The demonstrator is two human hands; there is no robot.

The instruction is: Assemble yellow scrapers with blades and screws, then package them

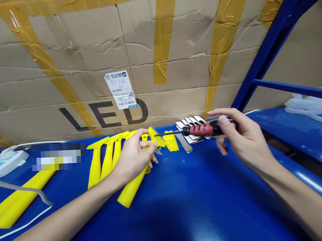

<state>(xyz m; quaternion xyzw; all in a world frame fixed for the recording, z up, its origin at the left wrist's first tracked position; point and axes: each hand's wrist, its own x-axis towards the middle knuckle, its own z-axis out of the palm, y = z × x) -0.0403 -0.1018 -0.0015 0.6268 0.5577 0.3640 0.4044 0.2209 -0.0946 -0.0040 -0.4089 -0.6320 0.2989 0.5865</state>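
Note:
My left hand [133,157] grips a yellow plastic scraper [132,191], its handle slanting toward me and a thin metal edge showing at its head. In my right hand [248,139] is a screwdriver [200,129] with a red and black handle, held between thumb and fingers, the forefinger stretched out. Its tip meets the scraper's head near my left thumb; whether it sits in a screw is too small to tell. Small loose screws [158,151] lie just behind the head. Beside them are a stack of small yellow pieces [172,142] and some flat metal strips [183,142].
More yellow scrapers [95,167] stand in a row at left on the blue table [180,205]. White cards [189,123] fan out before a large taped carton [94,48]. Far left are yellow tubes [25,197], a power strip [8,162] and a cable. A blue frame [265,55] rises right.

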